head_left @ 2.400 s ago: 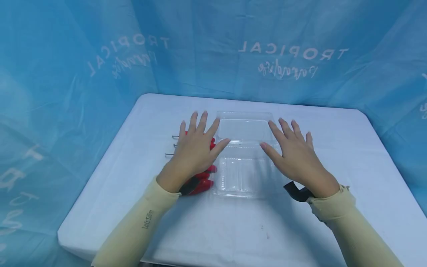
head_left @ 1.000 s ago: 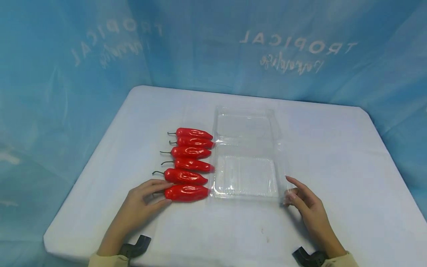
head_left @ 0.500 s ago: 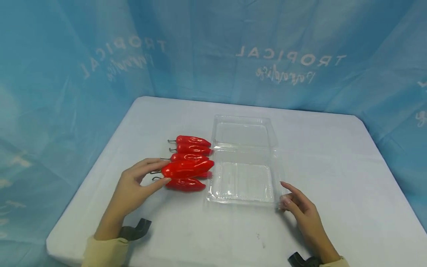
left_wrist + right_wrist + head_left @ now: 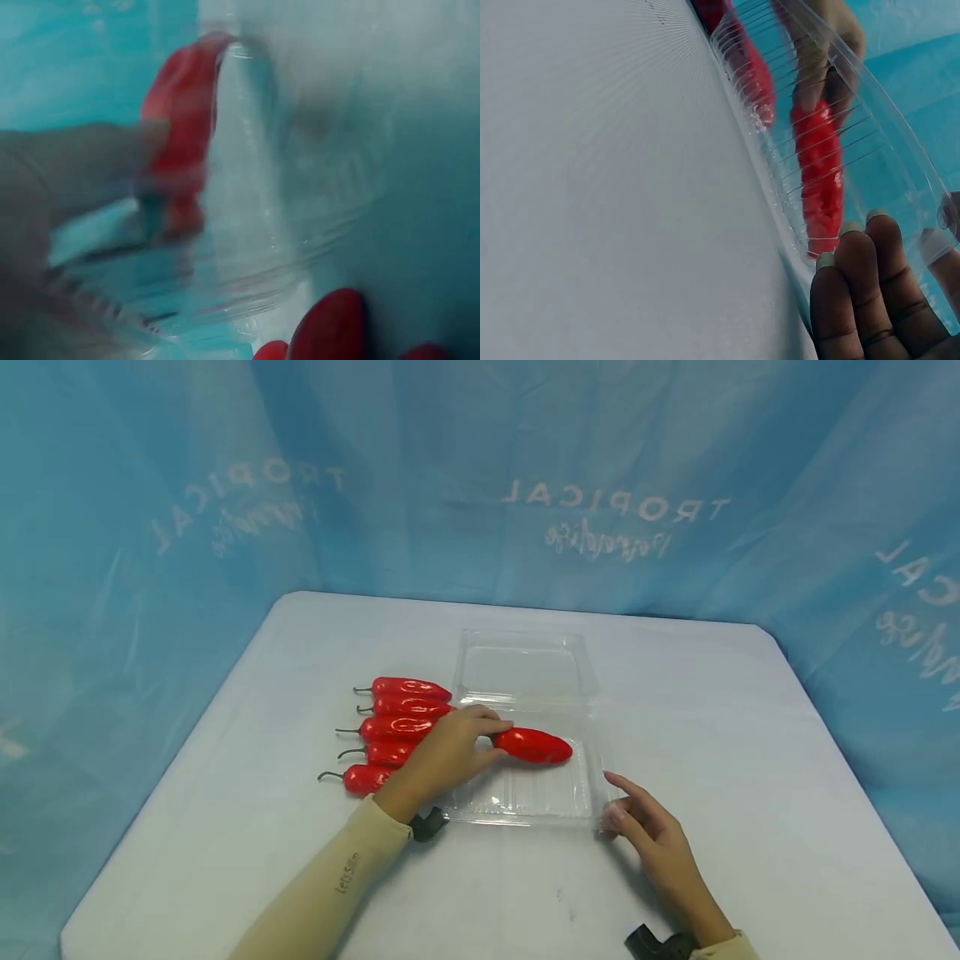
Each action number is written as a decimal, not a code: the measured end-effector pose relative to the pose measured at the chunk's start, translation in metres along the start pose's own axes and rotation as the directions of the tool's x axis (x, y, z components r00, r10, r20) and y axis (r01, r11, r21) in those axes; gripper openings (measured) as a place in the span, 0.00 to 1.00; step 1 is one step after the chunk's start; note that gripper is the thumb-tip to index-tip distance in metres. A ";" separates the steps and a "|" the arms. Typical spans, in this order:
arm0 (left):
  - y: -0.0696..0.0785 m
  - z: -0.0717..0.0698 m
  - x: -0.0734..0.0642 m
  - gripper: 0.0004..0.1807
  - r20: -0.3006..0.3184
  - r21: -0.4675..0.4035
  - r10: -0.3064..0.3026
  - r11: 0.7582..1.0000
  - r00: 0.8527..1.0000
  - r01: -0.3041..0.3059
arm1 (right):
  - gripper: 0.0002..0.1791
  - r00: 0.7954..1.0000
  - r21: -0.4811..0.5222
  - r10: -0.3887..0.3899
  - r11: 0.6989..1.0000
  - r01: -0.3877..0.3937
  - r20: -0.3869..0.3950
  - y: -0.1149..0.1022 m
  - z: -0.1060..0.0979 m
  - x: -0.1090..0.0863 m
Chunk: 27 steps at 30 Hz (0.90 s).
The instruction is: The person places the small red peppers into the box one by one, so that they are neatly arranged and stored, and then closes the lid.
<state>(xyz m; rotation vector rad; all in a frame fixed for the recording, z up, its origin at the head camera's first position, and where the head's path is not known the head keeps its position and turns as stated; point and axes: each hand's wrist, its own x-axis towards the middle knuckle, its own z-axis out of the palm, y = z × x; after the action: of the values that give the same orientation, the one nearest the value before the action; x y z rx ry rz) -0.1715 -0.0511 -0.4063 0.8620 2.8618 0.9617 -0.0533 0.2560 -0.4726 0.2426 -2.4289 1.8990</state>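
My left hand [image 4: 457,747] pinches a red pepper [image 4: 534,746] at its stem end, over the base of a clear plastic clamshell container [image 4: 517,818] with its lid folded back. The left wrist view is blurred, but the pepper [image 4: 184,112] shows between finger and thumb. At the container's near right corner, my right hand [image 4: 648,831] grips the edge. In the right wrist view its fingers [image 4: 859,277] lie along the outer wall, with the thumb at the rim. Through that wall the held pepper [image 4: 821,180] hangs down inside.
Several more red peppers [image 4: 405,707] lie in a column left of the container, stems pointing left; my left forearm hides part of the nearest ones. All stands on a white-covered table [image 4: 705,710], with a blue printed curtain [image 4: 450,485] behind and at the sides.
Both hands came down from a spread pose over the table. My left hand picked up the nearest pepper and carried it right, over the container; my right hand took the container's corner and stays there.
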 end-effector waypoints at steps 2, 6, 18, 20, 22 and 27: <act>-0.001 0.007 0.002 0.28 0.002 0.080 0.015 0.997 1.000 -0.015 | 0.26 1.000 -0.001 -0.005 1.000 0.005 0.000 0.000 0.003 -0.002; -0.005 0.018 0.003 0.29 0.013 0.236 0.046 0.971 0.999 -0.048 | 0.26 1.000 0.001 -0.023 1.000 0.023 -0.004 0.000 0.005 -0.003; -0.022 -0.031 -0.034 0.30 -0.167 0.016 0.019 1.000 0.986 -0.017 | 0.25 1.000 -0.016 -0.010 1.000 0.010 0.000 0.003 0.009 -0.001; -0.039 -0.052 -0.049 0.28 -0.179 -0.068 -0.053 0.997 0.983 0.041 | 0.26 1.000 -0.021 -0.001 1.000 0.000 -0.007 0.003 0.008 0.000; -0.061 -0.069 -0.067 0.26 -0.177 -0.139 -0.118 0.986 0.977 0.094 | 0.25 1.000 -0.025 0.000 1.000 0.000 -0.011 0.003 0.005 0.001; -0.108 -0.088 -0.114 0.21 -0.134 -0.278 -0.227 0.943 0.965 0.183 | 0.26 1.000 -0.038 -0.016 0.999 0.016 -0.004 0.003 -0.002 0.001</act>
<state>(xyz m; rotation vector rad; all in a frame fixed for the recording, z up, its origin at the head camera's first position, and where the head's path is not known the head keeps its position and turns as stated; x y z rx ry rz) -0.1438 -0.2283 -0.4143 0.4704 2.7854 1.4012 -0.0543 0.2584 -0.4750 0.2549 -2.4507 1.8429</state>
